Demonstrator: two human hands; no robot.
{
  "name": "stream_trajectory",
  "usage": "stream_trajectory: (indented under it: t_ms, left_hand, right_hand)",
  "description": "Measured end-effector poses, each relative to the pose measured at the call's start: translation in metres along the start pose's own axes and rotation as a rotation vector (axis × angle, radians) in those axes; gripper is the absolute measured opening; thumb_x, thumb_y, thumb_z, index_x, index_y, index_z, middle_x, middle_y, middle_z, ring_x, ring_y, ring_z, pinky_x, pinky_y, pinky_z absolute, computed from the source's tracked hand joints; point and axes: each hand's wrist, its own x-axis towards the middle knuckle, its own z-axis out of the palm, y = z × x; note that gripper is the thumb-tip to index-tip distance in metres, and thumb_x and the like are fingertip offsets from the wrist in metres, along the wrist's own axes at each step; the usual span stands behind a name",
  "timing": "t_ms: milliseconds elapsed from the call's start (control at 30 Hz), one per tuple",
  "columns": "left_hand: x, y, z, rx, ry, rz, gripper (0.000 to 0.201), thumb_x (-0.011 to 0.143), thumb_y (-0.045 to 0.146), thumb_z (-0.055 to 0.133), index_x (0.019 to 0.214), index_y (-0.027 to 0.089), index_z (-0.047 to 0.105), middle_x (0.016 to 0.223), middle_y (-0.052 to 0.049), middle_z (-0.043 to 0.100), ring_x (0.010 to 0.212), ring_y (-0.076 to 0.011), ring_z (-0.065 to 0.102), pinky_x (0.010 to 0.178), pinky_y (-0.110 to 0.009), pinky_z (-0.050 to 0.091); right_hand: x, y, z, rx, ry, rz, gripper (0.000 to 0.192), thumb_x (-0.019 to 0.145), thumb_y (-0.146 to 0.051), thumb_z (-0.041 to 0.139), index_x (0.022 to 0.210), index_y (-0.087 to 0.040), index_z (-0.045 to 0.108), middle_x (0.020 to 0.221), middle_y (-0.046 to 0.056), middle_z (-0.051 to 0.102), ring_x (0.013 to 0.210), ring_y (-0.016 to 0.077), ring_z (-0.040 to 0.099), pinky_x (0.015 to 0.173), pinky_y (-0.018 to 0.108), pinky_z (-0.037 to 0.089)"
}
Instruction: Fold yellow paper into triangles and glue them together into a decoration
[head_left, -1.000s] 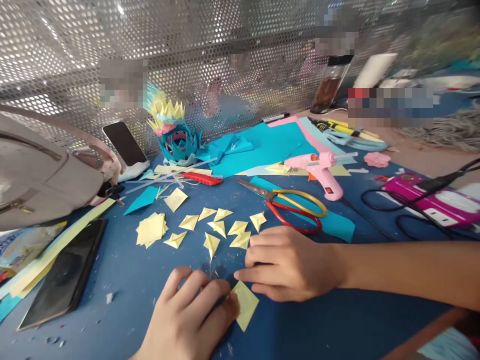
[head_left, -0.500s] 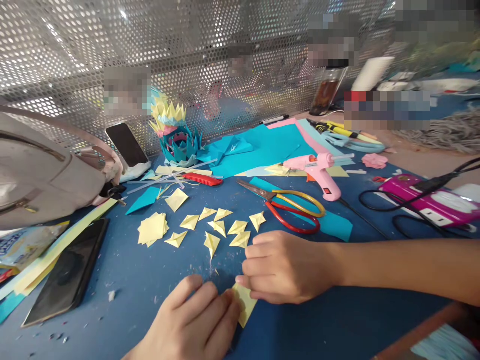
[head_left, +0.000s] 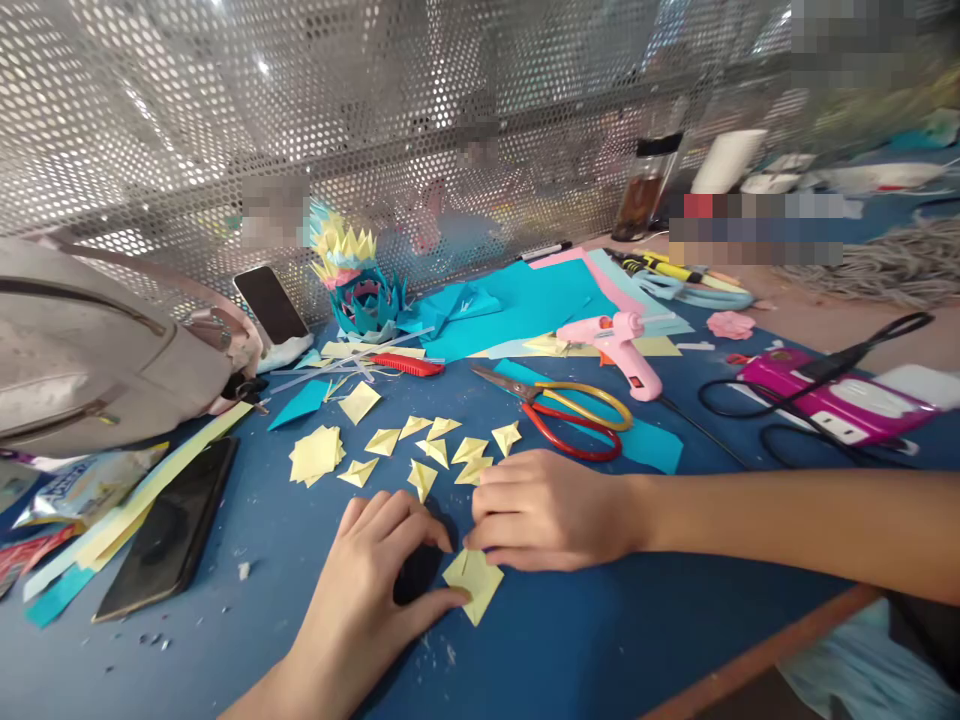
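Note:
A small yellow paper square (head_left: 475, 588) with a crease near its top lies turned cornerwise on the blue table. My right hand (head_left: 551, 510) has its fingers curled and closed on the upper corner; that corner is hidden under them. At the left edge, the thumb of my left hand (head_left: 375, 570) touches the paper. Its other fingers arch away from the thumb, leaving a wide gap. Beyond both hands lie several folded yellow paper pieces (head_left: 422, 480), with a stack of yellow squares (head_left: 316, 455) to their left and one single square (head_left: 360, 402) behind.
Scissors (head_left: 574, 425), a pink glue gun (head_left: 621, 345) and a red utility knife (head_left: 409, 364) lie behind the hands. A blue and yellow paper model (head_left: 364, 295) stands by the perforated metal panel. Left are a phone (head_left: 176, 525) and a bag (head_left: 112, 340); right, a purple power strip (head_left: 817, 395).
My left hand's fingers have lifted and spread away from the thumb. The paper, partly covered before, now shows as a flatter, wider square. My right hand still holds its upper end.

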Motion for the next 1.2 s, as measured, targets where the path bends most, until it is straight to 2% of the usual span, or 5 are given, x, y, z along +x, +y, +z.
stream_trajectory:
  t_ms: [233,467,633,1000,1200]
  left_hand:
    - [0.002,0.009,-0.001,-0.038,-0.127,-0.071,0.023,0.085,0.037,0.078,0.094,0.024,0.061,0.096,0.002,0.066,0.088,-0.0202,0.062,0.077,-0.032,0.038]
    - [0.008,0.012,-0.001,-0.087,-0.081,-0.105,0.009,0.089,0.026,0.075,0.088,0.024,0.066,0.093,0.002,0.067,0.090,-0.0193,0.063,0.080,-0.033,0.039]
    - [0.012,0.011,-0.001,-0.074,-0.070,-0.146,0.022,0.084,0.026,0.079,0.102,0.026,0.066,0.098,0.001,0.066,0.092,-0.0205,0.062,0.082,-0.034,0.042]
    - [0.018,0.015,-0.005,-0.163,-0.137,-0.180,0.018,0.084,0.022,0.076,0.099,0.024,0.068,0.095,0.000,0.066,0.083,-0.0172,0.058,0.079,-0.031,0.043]
    - [0.024,0.012,-0.009,-0.272,-0.193,-0.223,0.015,0.076,0.010,0.074,0.083,0.023,0.067,0.082,0.003,0.067,0.077,-0.0152,0.056,0.071,-0.026,0.042]
  right_hand:
    - [0.002,0.002,-0.002,0.248,-0.062,0.135,0.020,0.103,-0.032,0.055,0.103,-0.016,0.068,0.091,0.004,0.064,0.087,0.0166,0.054,0.078,0.027,0.042]
    - [0.004,-0.008,-0.001,0.332,-0.056,0.319,0.021,0.092,-0.038,0.070,0.093,-0.018,0.063,0.085,0.000,0.060,0.082,0.0152,0.055,0.074,0.027,0.039]
    - [0.005,-0.010,0.000,0.374,-0.054,0.401,0.025,0.086,-0.037,0.074,0.092,-0.019,0.057,0.086,-0.001,0.058,0.079,0.0143,0.055,0.070,0.026,0.039]
    - [0.007,-0.011,-0.005,0.427,-0.064,0.453,0.023,0.084,-0.032,0.076,0.094,-0.019,0.060,0.085,-0.002,0.058,0.081,0.0144,0.057,0.071,0.025,0.039]
    - [0.006,-0.009,-0.005,0.476,-0.050,0.471,0.021,0.086,-0.031,0.075,0.096,-0.018,0.061,0.086,-0.001,0.059,0.084,0.0146,0.056,0.073,0.025,0.040]
